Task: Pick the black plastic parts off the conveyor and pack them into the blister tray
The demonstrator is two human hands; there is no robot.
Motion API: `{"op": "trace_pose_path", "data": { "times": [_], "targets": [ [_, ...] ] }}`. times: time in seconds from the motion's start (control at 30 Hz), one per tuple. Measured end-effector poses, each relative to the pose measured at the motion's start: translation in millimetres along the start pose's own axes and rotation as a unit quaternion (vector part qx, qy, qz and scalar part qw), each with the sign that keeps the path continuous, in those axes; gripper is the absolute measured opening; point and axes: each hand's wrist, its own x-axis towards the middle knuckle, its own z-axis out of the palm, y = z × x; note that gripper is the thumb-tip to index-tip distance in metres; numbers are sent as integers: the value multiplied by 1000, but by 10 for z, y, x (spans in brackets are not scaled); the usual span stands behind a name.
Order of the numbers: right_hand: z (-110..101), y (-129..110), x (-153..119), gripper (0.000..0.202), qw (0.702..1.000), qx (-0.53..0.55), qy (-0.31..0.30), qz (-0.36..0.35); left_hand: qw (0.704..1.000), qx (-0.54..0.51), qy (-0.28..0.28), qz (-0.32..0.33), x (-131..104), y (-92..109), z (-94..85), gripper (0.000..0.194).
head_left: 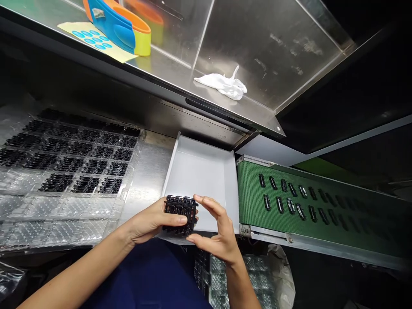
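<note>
A stack of black plastic parts [179, 210] is held in my left hand [154, 221], whose thumb lies across its front. My right hand [217, 234] is at the stack's right side, fingers and thumb spread around its edge, with fingertips touching or very near it. Both hands are over the front edge of a white tray [201, 171]. Left of them, a clear plastic blister tray [128, 189] holds several groups of similar black parts [86, 184] in its upper pockets, while its lower pockets show bare plastic.
On the right, a green conveyor belt [251, 193] carries two rows of small black parts [280, 205]. A metal shelf [180, 73] above holds a white glove [225, 85], a blue and orange tape dispenser [120, 30] and a sticker sheet [96, 40]. More clear trays [251, 279] sit below.
</note>
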Motion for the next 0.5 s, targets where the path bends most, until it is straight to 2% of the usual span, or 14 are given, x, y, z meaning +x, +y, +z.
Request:
{"op": "trace_pose_path", "data": {
  "times": [0.13,0.27,0.4,0.5],
  "targets": [
    [67,11,49,74,1000,-13,-13,-3,1000,-25,-1,-10,-38,-23,-84,49],
    [118,22,89,76,998,-31,-49,6,1000,18,10,6,-77,-20,-171,50],
    [153,44,123,74,989,103,-70,76,988,136,37,67,-129,9,-236,37],
    [191,13,208,51,981,143,-45,125,954,272,42,121,-180,41,-275,30]
  ]
}}
